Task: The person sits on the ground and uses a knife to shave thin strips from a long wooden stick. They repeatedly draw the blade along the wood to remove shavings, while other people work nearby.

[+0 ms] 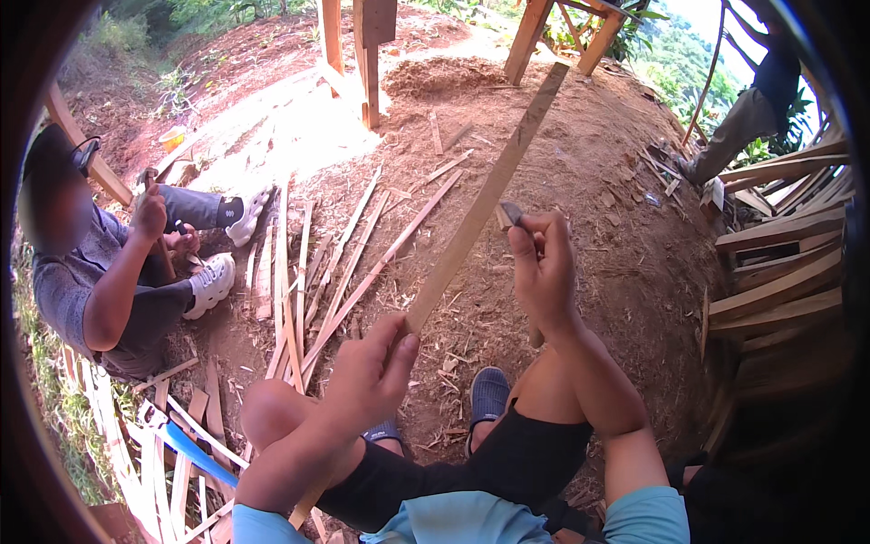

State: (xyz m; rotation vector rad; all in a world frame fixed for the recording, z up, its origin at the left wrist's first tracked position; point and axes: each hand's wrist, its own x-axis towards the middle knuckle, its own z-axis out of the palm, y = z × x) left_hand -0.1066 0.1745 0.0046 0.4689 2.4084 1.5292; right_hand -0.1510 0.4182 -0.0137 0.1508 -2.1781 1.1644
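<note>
My left hand is closed around the lower part of a long, flat wooden strip. The strip slants up and away to the right, its far end darkened with marks. My right hand is closed on a small hand tool with a dark grey, wedge-like head beside the strip. What seems to be its brown handle end shows below the palm. The grip hides the rest, so its exact kind is unclear. Whether the tool touches the strip I cannot tell.
Loose wooden strips lie on the dirt ahead to the left. A person sits at left, holding a tool. A blue-bladed handsaw rests on wood at lower left. Stacked timber lines the right; another person stands beyond. Wooden posts rise ahead.
</note>
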